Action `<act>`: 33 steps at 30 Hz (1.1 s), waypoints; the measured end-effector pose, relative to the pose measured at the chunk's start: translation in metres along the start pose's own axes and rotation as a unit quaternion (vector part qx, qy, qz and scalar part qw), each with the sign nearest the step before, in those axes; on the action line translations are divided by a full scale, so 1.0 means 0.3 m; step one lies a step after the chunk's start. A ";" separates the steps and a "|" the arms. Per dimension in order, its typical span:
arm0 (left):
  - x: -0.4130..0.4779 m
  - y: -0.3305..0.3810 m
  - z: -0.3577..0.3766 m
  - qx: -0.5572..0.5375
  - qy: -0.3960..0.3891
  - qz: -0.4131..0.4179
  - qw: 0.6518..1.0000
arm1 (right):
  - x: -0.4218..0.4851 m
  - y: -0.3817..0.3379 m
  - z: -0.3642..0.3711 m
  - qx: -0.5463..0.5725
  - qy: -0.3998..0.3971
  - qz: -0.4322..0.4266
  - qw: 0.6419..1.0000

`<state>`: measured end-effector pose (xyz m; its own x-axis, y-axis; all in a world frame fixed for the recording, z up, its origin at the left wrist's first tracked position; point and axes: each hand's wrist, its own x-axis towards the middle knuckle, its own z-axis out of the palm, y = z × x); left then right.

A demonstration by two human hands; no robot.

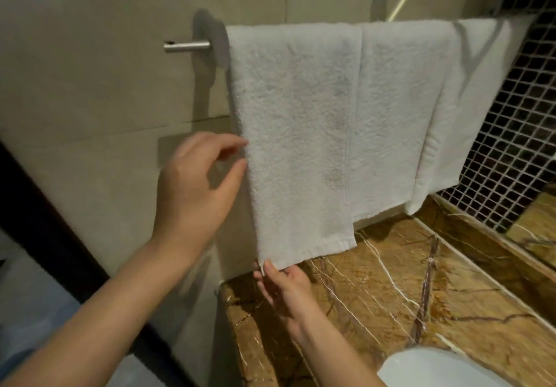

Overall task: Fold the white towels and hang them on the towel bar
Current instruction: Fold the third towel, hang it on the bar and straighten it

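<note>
Over the bar [186, 46] hangs white towel [294, 131] (left hand [195, 188] splayed, right hand [285, 287] pinching hem [316, 248]).

Bare forearms lead to the left hand [195, 188] and right hand [285, 290].

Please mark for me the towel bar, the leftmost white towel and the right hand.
towel bar [186, 46]: head view, its bare metal end.
leftmost white towel [294, 134]: head view, middle of its front face.
right hand [285, 289]: head view, middle of the hand.

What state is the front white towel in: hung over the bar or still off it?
Hung: the front towel drapes over the towel bar, right hand pinching its lower corner.
</note>
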<state>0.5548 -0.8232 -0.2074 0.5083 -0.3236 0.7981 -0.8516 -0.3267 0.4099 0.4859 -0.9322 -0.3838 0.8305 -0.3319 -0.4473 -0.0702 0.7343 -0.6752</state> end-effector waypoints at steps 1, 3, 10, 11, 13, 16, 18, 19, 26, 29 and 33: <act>0.068 0.033 -0.033 0.025 0.023 0.058 0.998 | 0.005 0.002 0.007 0.003 0.012 0.003 1.000; 0.197 0.087 -0.086 0.061 0.042 0.133 0.988 | 0.018 0.007 0.022 0.016 0.033 0.005 0.999; 0.492 0.149 -0.132 0.158 -0.151 0.102 0.971 | 0.065 0.012 0.039 0.042 0.047 0.015 0.998; 0.503 0.149 -0.134 0.146 -0.169 0.085 0.971 | 0.073 0.013 0.037 0.033 0.043 0.013 0.998; 0.515 0.142 -0.137 0.133 -0.181 0.079 0.971 | 0.093 0.011 0.029 -0.002 0.042 0.002 0.999; 0.516 0.129 -0.138 0.124 -0.189 0.085 0.970 | 0.123 0.001 0.025 -0.029 0.048 -0.030 0.998; 0.518 0.121 -0.134 0.119 -0.193 0.084 0.970 | 0.144 -0.006 0.027 -0.028 0.054 -0.043 0.997; 0.520 0.121 -0.132 0.117 -0.197 0.082 0.970 | 0.155 -0.005 0.027 -0.022 0.052 -0.042 0.998; 0.563 0.200 -0.086 0.153 -0.221 0.106 0.957 | 0.155 -0.042 -0.054 0.065 -0.011 0.030 0.997; 0.615 0.259 -0.005 0.108 -0.249 0.106 0.957 | 0.178 -0.135 -0.150 0.180 0.013 0.024 0.983; 0.676 0.304 0.130 0.083 -0.281 0.115 0.949 | 0.218 -0.271 -0.212 0.237 0.015 -0.024 0.971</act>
<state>0.5851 -0.9533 -0.0255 0.3399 -0.8101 0.4777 -0.9398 -0.3109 0.1416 0.5107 -1.0513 -0.3953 0.8096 -0.3844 -0.4436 0.2360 0.9051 -0.3536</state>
